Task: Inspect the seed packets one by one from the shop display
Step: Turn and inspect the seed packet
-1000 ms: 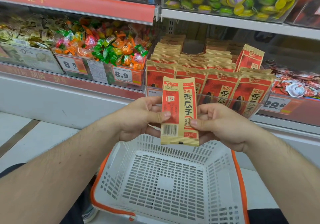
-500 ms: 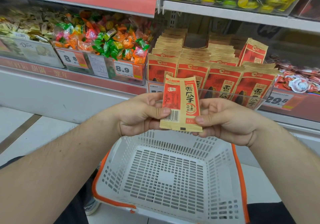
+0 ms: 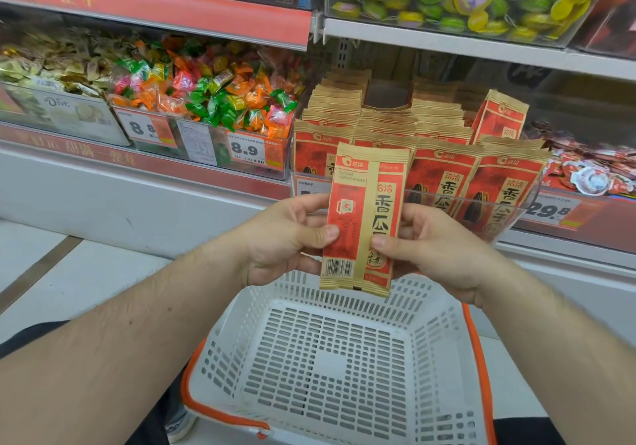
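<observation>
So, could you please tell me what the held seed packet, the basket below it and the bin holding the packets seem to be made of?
Seed packet: looks like matte kraft-style paper or paper-look film, tan with crimped ends; which one is unclear.
Basket: moulded white plastic, slotted walls, with an orange rim.
Display bin: clear, glossy rigid plastic, probably acrylic; packets show through its front.

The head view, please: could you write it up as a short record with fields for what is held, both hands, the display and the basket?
held item: seed packet, upright, barcode side facing the camera
left hand: left hand, thumb on the packet's left edge, pinch grip
right hand: right hand, thumb on the packet's right edge, pinch grip
display: clear bin of seed packets behind the held one, in rows
neighbouring bin: wrapped candies, to the left
basket: white basket below the hands, nothing visible inside
</observation>
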